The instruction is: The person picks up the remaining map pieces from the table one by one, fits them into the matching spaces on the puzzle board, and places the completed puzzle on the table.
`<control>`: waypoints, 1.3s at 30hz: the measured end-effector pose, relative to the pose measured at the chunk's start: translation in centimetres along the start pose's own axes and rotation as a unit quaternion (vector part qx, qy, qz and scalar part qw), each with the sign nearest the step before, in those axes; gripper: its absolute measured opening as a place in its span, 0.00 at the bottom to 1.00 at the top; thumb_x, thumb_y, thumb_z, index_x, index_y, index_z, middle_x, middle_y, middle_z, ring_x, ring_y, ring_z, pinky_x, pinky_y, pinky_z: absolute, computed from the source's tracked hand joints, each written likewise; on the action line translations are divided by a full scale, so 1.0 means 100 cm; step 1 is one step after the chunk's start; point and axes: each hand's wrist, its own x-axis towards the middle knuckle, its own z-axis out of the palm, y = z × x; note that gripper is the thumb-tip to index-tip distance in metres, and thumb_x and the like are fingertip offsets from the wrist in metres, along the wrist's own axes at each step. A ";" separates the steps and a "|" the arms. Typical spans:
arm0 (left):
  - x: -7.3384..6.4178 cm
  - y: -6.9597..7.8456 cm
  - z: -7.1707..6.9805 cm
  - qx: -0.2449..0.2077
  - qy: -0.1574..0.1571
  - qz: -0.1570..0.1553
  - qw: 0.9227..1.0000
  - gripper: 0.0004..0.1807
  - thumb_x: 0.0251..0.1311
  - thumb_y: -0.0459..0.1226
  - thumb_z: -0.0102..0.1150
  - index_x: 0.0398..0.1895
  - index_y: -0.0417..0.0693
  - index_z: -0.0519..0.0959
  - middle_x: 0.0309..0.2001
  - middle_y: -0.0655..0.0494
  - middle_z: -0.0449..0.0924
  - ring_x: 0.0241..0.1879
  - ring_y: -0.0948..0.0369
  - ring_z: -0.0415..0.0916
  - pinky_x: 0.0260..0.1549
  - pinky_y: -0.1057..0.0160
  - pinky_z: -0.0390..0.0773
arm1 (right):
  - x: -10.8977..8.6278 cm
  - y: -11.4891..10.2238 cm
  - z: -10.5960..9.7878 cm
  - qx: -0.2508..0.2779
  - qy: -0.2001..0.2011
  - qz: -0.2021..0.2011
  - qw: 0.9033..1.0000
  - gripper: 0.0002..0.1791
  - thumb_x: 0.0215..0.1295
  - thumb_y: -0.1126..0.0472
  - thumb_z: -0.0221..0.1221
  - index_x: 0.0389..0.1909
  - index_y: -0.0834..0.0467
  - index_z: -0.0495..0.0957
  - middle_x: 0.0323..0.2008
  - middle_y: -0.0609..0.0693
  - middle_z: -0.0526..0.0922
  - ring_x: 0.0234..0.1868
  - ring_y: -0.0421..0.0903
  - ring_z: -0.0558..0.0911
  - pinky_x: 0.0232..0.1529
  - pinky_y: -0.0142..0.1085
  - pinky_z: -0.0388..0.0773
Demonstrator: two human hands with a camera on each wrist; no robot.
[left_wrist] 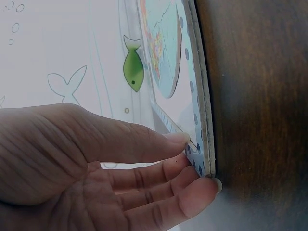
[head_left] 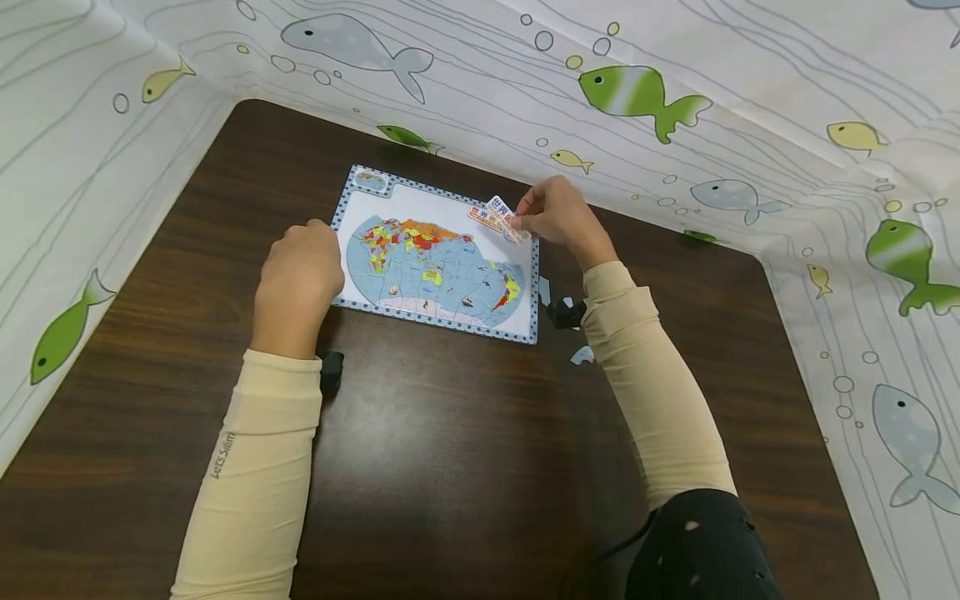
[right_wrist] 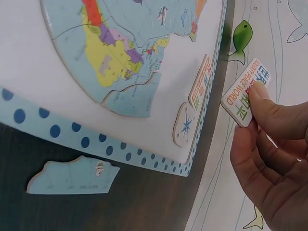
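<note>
A world map jigsaw puzzle board (head_left: 420,200) with a dotted blue border lies at the back of the table. At its left side is my left hand (head_left: 298,271); the left wrist view shows the thumb on the board's corner, pinching it against the fingers. My right hand (head_left: 558,218), over the board's upper right, pinches a white rectangular puzzle piece (right_wrist: 236,103) with coloured lettering between thumb and fingers. Below it on the board lie a similar lettered piece (right_wrist: 199,86) and a compass piece (right_wrist: 183,125). Most of the map is assembled.
A loose blue piece (right_wrist: 72,178) lies beside the board's right edge, and another loose piece (head_left: 582,356) lies nearer the right forearm. White fish-patterned sheeting (head_left: 480,92) rises behind and beside the dark wooden table (head_left: 427,467).
</note>
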 end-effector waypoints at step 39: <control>-0.002 0.000 -0.001 -0.005 -0.001 -0.014 1.000 0.28 0.66 0.26 0.57 0.66 0.16 0.65 0.52 0.21 0.75 0.43 0.36 0.75 0.41 0.40 0.85 | 0.036 -0.036 0.047 0.007 0.004 -0.070 0.997 0.10 0.75 0.59 0.67 0.45 0.63 0.85 0.40 0.53 0.84 0.40 0.46 0.77 0.39 0.33 0.75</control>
